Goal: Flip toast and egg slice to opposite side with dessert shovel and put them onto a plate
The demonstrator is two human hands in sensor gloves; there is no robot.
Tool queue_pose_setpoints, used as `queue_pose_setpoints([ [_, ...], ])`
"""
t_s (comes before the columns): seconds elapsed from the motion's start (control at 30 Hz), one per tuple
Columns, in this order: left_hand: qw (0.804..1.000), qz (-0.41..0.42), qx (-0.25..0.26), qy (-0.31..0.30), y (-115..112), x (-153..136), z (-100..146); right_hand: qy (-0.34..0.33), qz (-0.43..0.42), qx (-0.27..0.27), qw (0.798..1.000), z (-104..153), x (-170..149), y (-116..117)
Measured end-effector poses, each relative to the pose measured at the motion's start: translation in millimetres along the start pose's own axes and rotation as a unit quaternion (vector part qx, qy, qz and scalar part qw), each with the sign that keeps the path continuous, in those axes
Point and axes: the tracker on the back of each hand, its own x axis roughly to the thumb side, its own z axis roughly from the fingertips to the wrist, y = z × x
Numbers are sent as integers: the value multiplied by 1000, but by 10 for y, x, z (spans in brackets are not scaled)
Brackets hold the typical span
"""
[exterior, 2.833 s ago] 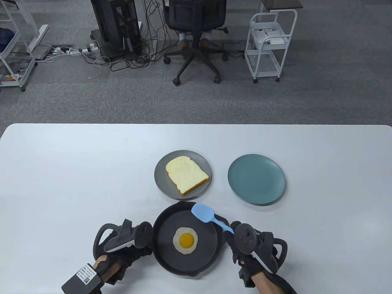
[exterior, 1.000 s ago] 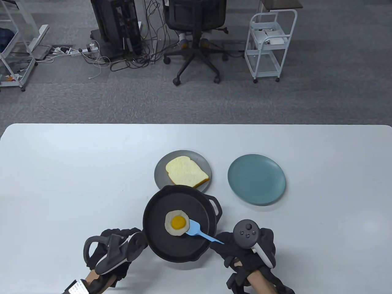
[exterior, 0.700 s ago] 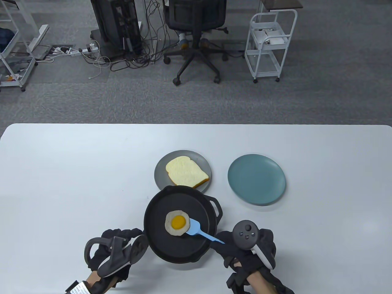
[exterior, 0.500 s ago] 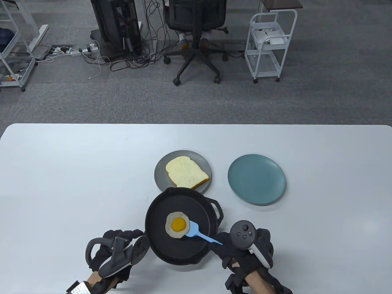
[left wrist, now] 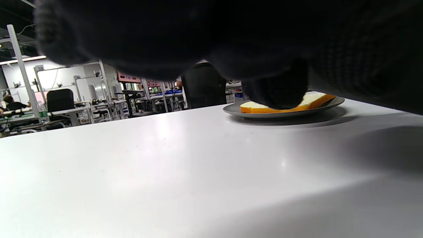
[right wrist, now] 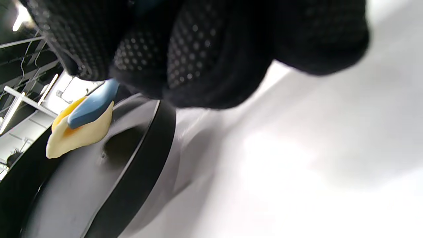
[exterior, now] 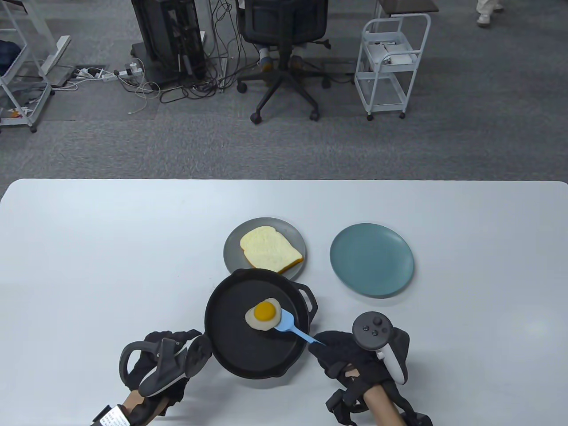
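A fried egg slice rests tilted on the blade of a blue dessert shovel, partly lifted above the black pan. My right hand grips the shovel's handle at the pan's right rim. In the right wrist view the egg hangs over the shovel blade, clear of the pan floor. My left hand is closed at the pan's left side, where the handle is hidden beneath it. The toast lies on a grey plate behind the pan. In the left wrist view the toast shows past my fingers.
A blue-green plate stands bare to the right of the grey plate. The pan's far rim overlaps the grey plate's near edge. Beyond the table's far edge are an office chair and a white cart.
The shovel has slid under the egg and raised it, carrying it slightly right and away from me. My right hand has moved right. The pan stays lifted in my left hand.
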Motion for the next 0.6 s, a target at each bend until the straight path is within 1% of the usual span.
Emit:
queue_pose_setpoints([
  [0.1, 1000, 6, -10, 3, -14, -27, -15, -11, 23, -66, 997, 72, 24, -138],
  [0.17, 1000, 16, -17, 2, -25, -33, -24, -36, 72, -131, 988, 162, 90, -202],
  [0.2, 999, 24, -22, 1, -31, -32, -27, -56, 106, -171, 978, 222, 147, -214],
  [0.23, 999, 29, -25, 0, -33, -31, -26, -69, 130, -192, 970, 260, 188, -209],
  [0.27, 999, 38, -30, -3, -38, -28, -27, -97, 173, -224, 954, 321, 264, -182],
  [0.3, 999, 44, -32, -4, -45, -27, -28, -115, 198, -239, 944, 357, 312, -150],
  [0.33, 998, 53, -33, -5, -47, -24, -28, -140, 237, -254, 927, 399, 383, -85],
  [0.43, 996, 83, -39, -4, -43, -30, -30, -188, 327, -250, 892, 476, 550, 128],
  [0.5, 996, 81, -47, -7, -52, -36, -32, -198, 362, -258, 874, 507, 620, 238],
  [0.6, 996, 74, -46, -3, -69, -45, -47, -206, 386, -263, 860, 521, 686, 323],
])
